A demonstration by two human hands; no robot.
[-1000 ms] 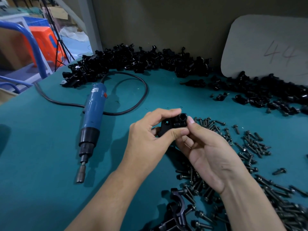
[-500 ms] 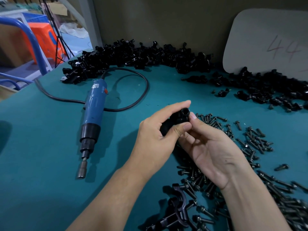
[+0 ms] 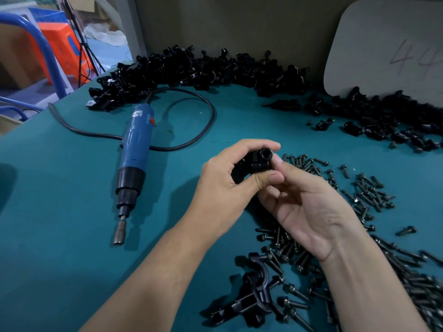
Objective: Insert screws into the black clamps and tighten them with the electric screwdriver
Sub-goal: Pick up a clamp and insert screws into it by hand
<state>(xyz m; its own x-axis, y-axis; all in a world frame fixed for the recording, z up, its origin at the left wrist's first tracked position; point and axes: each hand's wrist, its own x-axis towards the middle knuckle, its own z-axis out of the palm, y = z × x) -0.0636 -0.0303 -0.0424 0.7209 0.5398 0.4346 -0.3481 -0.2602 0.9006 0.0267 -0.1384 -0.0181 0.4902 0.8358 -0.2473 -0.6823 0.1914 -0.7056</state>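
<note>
Head view: the left hand (image 3: pixel 225 180) pinches a black clamp (image 3: pixel 256 162) between thumb and forefinger above the table (image 3: pixel 60 212). The right hand (image 3: pixel 311 209), palm up, grips the clamp's right end with curled fingers. The electric screwdriver (image 3: pixel 134 149) lies on the table to the left, loose screws (image 3: pixel 369 191) to the right.

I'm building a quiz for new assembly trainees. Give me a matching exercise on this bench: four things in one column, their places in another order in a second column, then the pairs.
Things:
1. electric screwdriver
2. black clamp
3. loose screws
4. grey board

Places:
a. standing against the wall, far right
b. held between the left hand and the right hand
c. lying on the teal mat, left of the hands
d. scattered on the mat under and beyond the right hand

Pairs: 1-c, 2-b, 3-d, 4-a
</note>
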